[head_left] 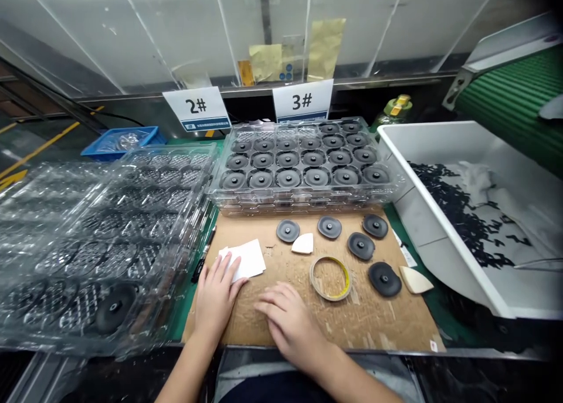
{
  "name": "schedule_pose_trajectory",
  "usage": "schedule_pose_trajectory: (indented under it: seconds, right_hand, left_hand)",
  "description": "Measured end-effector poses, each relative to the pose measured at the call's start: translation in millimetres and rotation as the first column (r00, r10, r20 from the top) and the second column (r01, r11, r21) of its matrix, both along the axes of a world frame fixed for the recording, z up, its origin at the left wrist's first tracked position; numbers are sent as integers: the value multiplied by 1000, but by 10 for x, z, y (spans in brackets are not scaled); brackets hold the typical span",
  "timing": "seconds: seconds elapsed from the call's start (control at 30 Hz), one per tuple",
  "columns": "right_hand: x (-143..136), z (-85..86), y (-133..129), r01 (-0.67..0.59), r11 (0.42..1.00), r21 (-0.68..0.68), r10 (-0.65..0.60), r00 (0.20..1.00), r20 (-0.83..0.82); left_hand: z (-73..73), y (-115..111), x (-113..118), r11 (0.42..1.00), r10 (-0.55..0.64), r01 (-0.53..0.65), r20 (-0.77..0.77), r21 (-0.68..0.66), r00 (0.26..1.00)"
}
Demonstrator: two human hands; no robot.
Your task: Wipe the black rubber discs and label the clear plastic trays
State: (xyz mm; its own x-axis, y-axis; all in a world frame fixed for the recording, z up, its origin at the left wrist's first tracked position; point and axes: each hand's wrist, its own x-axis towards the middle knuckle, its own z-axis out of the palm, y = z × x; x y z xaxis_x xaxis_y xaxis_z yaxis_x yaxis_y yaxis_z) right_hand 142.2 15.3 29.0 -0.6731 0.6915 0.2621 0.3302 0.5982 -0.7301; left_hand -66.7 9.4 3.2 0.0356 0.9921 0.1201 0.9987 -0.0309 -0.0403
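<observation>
My left hand (pixel 215 299) lies flat with its fingers outstretched, the fingertips resting on a small stack of white paper (pixel 250 258) on a cardboard sheet (pixel 281 325). Close beside it, my right hand (pixel 288 321) rests palm down over the cardboard, fingers loosely bent and nothing visible in them. To its right is a ring-shaped roll of tape (pixel 312 281) with a yellow inner side. Around the roll lie several round black parts (pixel 361 246) with raised centres. Two off-white wedge-shaped pieces (pixel 302 244) are there too, one touching a black part.
Behind the cardboard, stacked clear trays (pixel 303 199) hold rows of black discs. More clear trays (pixel 99 230) stand at left, with one disc in the near corner. A white bin (pixel 444 227) of small black pieces is at right. A black pen (pixel 210 237) lies beside the paper.
</observation>
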Motion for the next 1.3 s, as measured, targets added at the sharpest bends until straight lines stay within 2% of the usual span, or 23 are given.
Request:
schedule_pose_trajectory:
  seconds: [0.07, 0.13, 0.2, 0.27, 0.3, 0.37, 0.47, 0.53, 0.57, 0.6, 0.63, 0.67, 0.73, 0.83, 0.9, 0.93, 1.0, 1.07, 1.1, 1.13, 1.17, 1.23, 1.3]
  right_hand:
    - [160, 125, 43, -19, 999, -28, 18, 1000, -8]
    - [386, 328, 139, -61, 998, 6, 61, 998, 14]
    - [660, 628, 290, -65, 992, 111, 56, 995, 87]
    - [956, 1015, 501, 23, 958, 286, -82, 977, 196]
    - [1104, 1225, 631, 99, 906, 411, -203, 955, 218]
    - [1397, 1629, 945, 250, 736, 629, -499, 828, 254]
    - [1839, 2040, 1514, 367, 440, 820, -832, 511, 217]
    - [2125, 2115, 1876, 407, 334, 850, -932, 276, 234]
    - [2256, 2098, 2022, 429, 326, 842, -945, 182, 273]
    - [2374, 2057, 2136, 452, 353, 819, -933, 107, 344]
    - [2474, 2003, 2214, 471, 382, 795, -913, 60, 403]
    - [2554, 1948, 2258, 475, 395, 786, -904, 51, 424]
    - [2647, 1875, 2262, 477, 380, 792, -919, 100, 381]
    - [2618, 1896, 2128, 510, 330, 794, -944, 187, 272]
    - [2501, 1936, 1969, 523, 332, 785, -941, 242, 237]
    - [2421, 1935, 1864, 519, 352, 779, -931, 283, 233]
    - [2238, 1851, 1595, 479, 445, 756, -881, 386, 274]
    - [2054, 1643, 1256, 406, 597, 692, -776, 510, 371]
    - [1971, 1500, 1071, 360, 707, 609, -669, 620, 410]
    - [1898, 1341, 881, 336, 793, 508, -573, 694, 436]
    - [1836, 1173, 693, 336, 852, 401, -503, 738, 451]
    - [1748, 844, 343, 368, 901, 228, -433, 775, 460]
    - [1704, 557, 55, 413, 900, 141, -429, 776, 462]
  left_hand:
    - [46, 14, 32, 1000, 9, -9, -15, 14, 1000]
    - [96, 62, 90, 999, 3, -1, -25, 41, 1000]
    - [117, 141, 167, 997, -48, 48, -5, 61, 999]
    - [90, 228, 257, 996, -74, 73, 22, 58, 997]
    - [61, 264, 301, 997, -71, 70, 32, 45, 997]
    - [-7, 310, 372, 999, -52, 52, 43, 11, 998]
    - [-81, 323, 414, 999, -36, 37, 43, -30, 998]
    - [-94, 316, 409, 999, -28, 29, 44, -40, 999]
    - [-93, 314, 403, 999, -27, 29, 46, -44, 999]
    - [-89, 312, 398, 998, -28, 30, 49, -46, 998]
    - [-84, 312, 394, 998, -30, 32, 52, -48, 998]
    - [-79, 312, 391, 998, -30, 33, 55, -49, 998]
    - [-73, 312, 389, 998, -33, 36, 58, -49, 998]
    - [-69, 306, 393, 999, -36, 38, 59, -33, 998]
    - [-67, 300, 400, 999, -38, 39, 64, -17, 997]
    - [-65, 297, 404, 999, -38, 39, 68, -10, 997]
    - [-56, 291, 406, 999, -46, 47, 77, -5, 996]
    - [-43, 291, 394, 998, -66, 67, 84, -8, 994]
    - [-35, 294, 381, 997, -79, 80, 88, -14, 993]
    - [-27, 299, 364, 995, -90, 92, 94, -24, 992]
    - [-20, 306, 342, 994, -100, 104, 101, -37, 990]
    - [-14, 327, 294, 990, -120, 127, 112, -65, 986]
    - [-18, 351, 250, 985, -141, 150, 111, -84, 984]
